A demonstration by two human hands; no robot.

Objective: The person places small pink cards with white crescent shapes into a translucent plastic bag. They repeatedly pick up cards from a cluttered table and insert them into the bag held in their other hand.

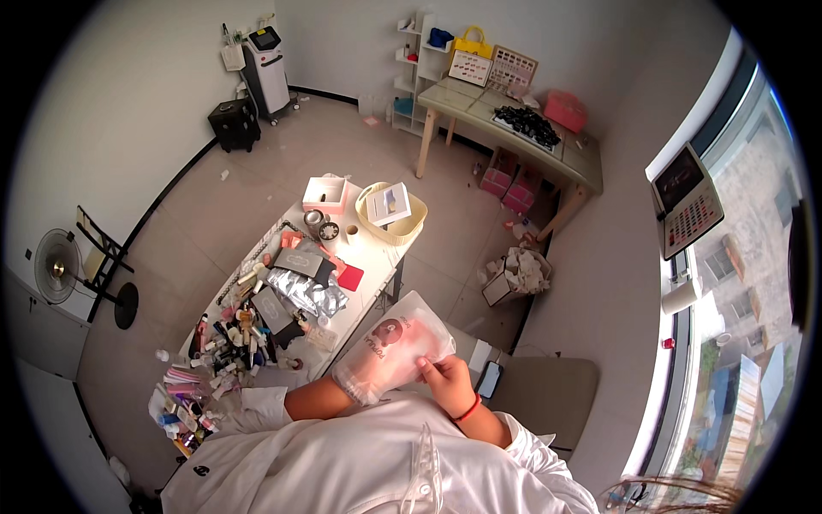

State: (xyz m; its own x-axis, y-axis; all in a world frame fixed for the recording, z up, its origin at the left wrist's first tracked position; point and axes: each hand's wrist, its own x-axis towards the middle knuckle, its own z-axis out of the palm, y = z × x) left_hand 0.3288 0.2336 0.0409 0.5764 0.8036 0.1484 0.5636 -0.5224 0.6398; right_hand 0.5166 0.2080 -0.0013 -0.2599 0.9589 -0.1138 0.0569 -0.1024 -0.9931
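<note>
A frosted plastic pouch (401,344) with a round brown print and writing lies across my front, above the white shirt. My right hand (447,385) pinches its right-hand edge between thumb and fingers. A red cord bracelet (467,408) circles that wrist. From the left, my left forearm (318,399) runs to the pouch's lower end, and the hand beyond is covered by the plastic. Pinkish shapes show blurred through it; whether my left hand is inside or behind, I cannot tell.
A white table (379,260) holds heaped cosmetics (241,337), silver foil packs (308,289), tape rolls (329,232), a pink box (325,195) and a cream basket (417,221). A phone (490,379) lies beside a chair (552,392). A full waste bin (507,286) stands beyond.
</note>
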